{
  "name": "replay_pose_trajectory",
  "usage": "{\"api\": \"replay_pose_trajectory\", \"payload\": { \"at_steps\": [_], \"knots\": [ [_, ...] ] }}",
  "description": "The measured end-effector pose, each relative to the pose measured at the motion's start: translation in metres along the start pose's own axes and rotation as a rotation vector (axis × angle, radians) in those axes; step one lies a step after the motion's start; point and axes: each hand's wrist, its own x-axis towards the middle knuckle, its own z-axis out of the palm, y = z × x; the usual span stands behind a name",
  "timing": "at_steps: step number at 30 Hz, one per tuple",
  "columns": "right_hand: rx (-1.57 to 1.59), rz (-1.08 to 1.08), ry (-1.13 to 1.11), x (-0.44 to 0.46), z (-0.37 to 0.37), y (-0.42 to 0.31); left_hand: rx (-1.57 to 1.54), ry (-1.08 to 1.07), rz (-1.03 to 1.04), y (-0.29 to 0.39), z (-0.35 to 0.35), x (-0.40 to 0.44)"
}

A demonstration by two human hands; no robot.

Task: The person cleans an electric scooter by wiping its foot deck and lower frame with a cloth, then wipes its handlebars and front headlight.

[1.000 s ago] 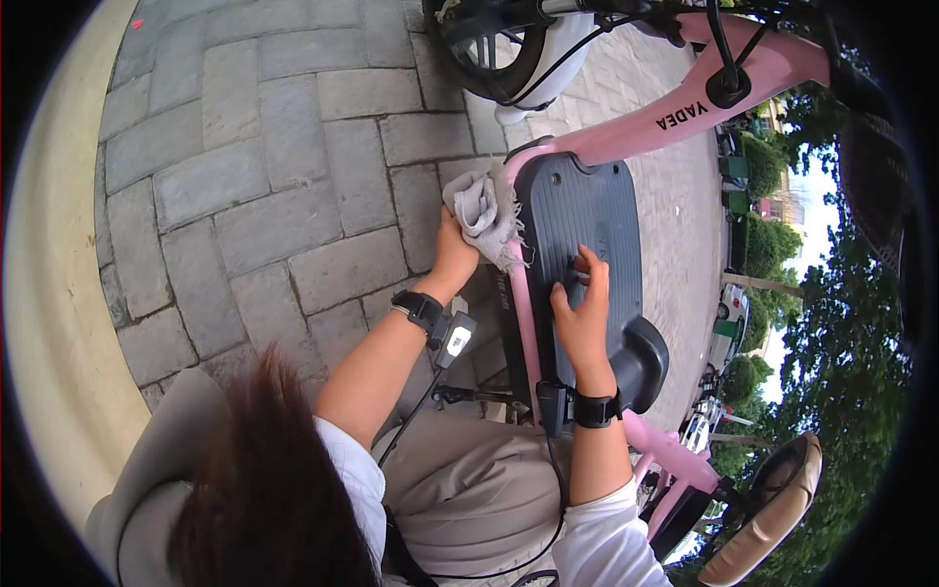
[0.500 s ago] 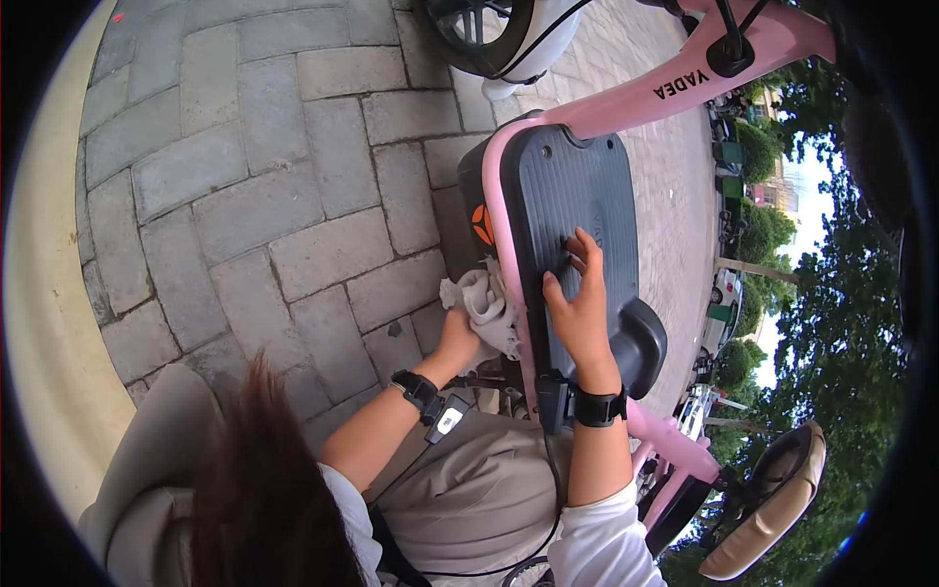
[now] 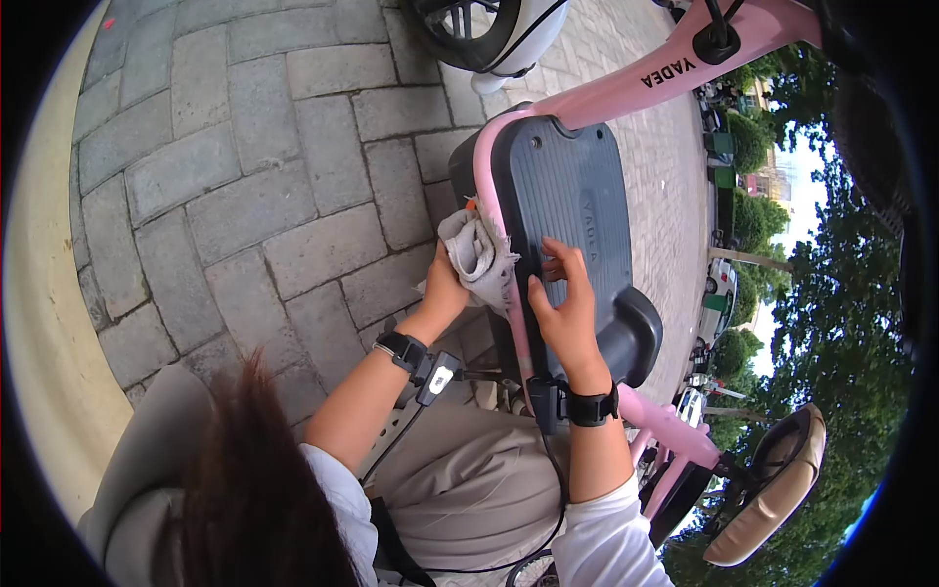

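A pink electric scooter lettered YADEA stands across the view, with a dark ribbed footboard in its frame. Bunched in my left hand is a frayed, pale grey cloth. The cloth lies against the pink side tube and covers most of the orange mark on the dark case below. Over the footboard's near part is my right hand, fingers apart and slightly bent, holding nothing. Whether its fingertips touch the board I cannot tell.
Grey paving bricks spread to the left, bordered by a pale kerb. A front wheel is at the top and a tan saddle at lower right. A cable runs from my left wrist device. Trees and parked cars line the background.
My left hand and the cloth have moved up along the side tube, now over the orange mark. My right hand has shifted slightly left and down, still with fingers apart.
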Motion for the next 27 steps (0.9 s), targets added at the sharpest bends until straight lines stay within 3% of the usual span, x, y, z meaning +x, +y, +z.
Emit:
{"api": "replay_pose_trajectory", "payload": {
  "at_steps": [5, 6, 8, 9, 11, 13, 17, 21, 22, 23, 26, 27],
  "knots": [
    [0.132, -0.007, -0.073, 0.004, 0.013, -0.011, -0.059, -0.264, -0.150, -0.009, 0.021, -0.095],
    [0.129, -0.003, -0.053, 0.005, 0.014, -0.012, -0.059, -0.261, -0.147, -0.016, 0.021, -0.103],
    [0.122, -0.005, -0.036, 0.008, 0.014, -0.011, -0.201, -0.244, -0.508, -0.032, 0.017, -0.108],
    [0.134, 0.020, -0.030, 0.010, 0.013, -0.009, -0.206, -0.243, -0.503, -0.030, 0.013, -0.099],
    [0.140, 0.050, -0.021, 0.010, 0.009, -0.006, -0.346, -0.018, -0.624, -0.022, 0.001, -0.064],
    [0.133, 0.019, 0.006, 0.011, 0.009, -0.006, -0.366, 0.082, -0.362, -0.005, -0.012, -0.021],
    [0.140, -0.023, 0.024, 0.011, 0.013, -0.005, -0.217, 0.106, -0.110, 0.062, -0.031, 0.038],
    [0.015, -0.031, -0.040, 0.015, 0.016, -0.002, 0.158, 0.075, 0.227, 0.070, -0.020, 0.032],
    [0.026, -0.001, -0.070, 0.017, 0.016, -0.001, 0.210, 0.009, 0.150, 0.063, -0.019, 0.021],
    [0.036, 0.029, -0.102, 0.019, 0.015, -0.001, 0.182, 0.069, 0.248, 0.041, -0.011, 0.012],
    [0.043, -0.014, -0.122, 0.019, 0.016, -0.004, -0.089, -0.221, -0.109, 0.017, 0.005, -0.040],
    [-0.029, -0.054, -0.141, 0.020, 0.016, -0.005, -0.052, -0.224, -0.012, -0.001, 0.013, -0.062]
  ]
}}
